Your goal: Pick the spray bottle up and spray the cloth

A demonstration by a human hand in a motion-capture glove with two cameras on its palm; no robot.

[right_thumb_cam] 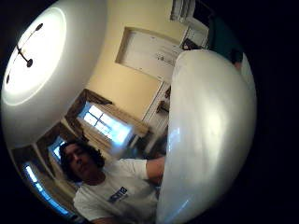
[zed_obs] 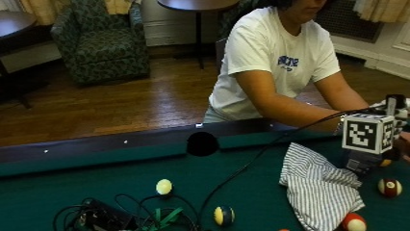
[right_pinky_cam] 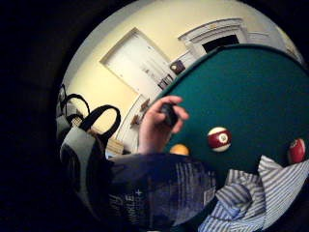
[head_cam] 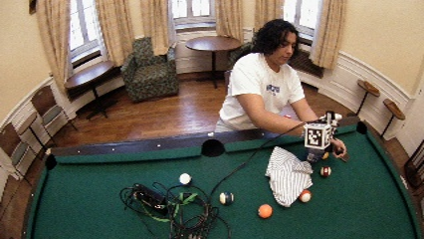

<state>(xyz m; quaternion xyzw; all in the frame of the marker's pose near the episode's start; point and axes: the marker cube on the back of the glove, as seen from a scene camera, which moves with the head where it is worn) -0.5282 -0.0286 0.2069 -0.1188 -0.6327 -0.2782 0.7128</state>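
At three o'clock of the striped cloth (zed_obs: 318, 188), the right hand (zed_obs: 392, 144) grasps the spray bottle (right_pinky_cam: 159, 193); next, aim the nozzle at the cloth.

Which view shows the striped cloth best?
Outside view: the striped cloth lies whole on the green felt, crumpled. The wide outside view shows it whole but smaller. The little-finger palm view catches only an edge; the thumb view shows none.

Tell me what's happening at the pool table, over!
Gloved right hand holds the spray bottle upright above the felt. Striped cloth lies crumpled just beside it, not yet sprayed as far as visible. Pool balls nearby, none blocking.
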